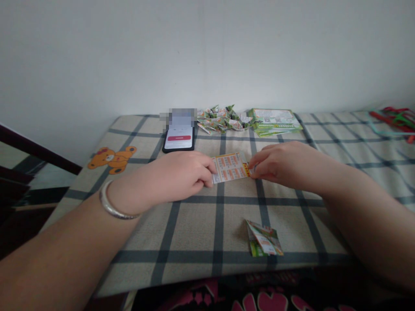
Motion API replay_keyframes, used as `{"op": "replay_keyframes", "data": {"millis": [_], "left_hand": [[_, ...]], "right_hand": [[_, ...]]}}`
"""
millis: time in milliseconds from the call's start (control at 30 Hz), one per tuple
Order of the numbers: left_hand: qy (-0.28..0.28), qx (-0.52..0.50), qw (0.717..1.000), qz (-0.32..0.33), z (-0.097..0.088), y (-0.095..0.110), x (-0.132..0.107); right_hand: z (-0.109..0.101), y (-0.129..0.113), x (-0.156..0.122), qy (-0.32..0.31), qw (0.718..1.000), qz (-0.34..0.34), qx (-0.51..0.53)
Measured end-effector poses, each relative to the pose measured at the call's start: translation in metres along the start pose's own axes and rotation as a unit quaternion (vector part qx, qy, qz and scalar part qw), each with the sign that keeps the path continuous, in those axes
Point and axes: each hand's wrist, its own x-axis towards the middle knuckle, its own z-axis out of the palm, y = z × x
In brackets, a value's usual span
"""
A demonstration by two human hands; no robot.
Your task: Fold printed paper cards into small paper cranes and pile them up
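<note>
On the desk [194,233], I log left hand [189,172] and right hand [280,166], each grip closed on a slip [229,167] end, folded pieces [222,119] heaped behind, flat stack [275,121] yet unfolded.

Dim, diffuse light; lower edge shadowy; phone screen [179,134] partly pixelated.

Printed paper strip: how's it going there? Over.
Left hand on left end, right hand on right. Printed paper strip between them. Folded paper piece nearer the person, out of the way.
</note>
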Motion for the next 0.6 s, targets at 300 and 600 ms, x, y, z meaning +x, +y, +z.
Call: {"op": "replay_keyframes", "data": {"millis": [300, 600], "left_hand": [[0.02, -0.009, 1.0, -0.019, 0.002, -0.001, 0.002], [0.078, 0.111, 0.99, -0.05, 0.02, 0.016, 0.011]], "right_hand": [[0.009, -0.004, 0.007, 0.011, 0.999, 0.021, -0.034], [0.021, -0.018, 0.021, 0.059, 0.994, -0.005, -0.087]]}}
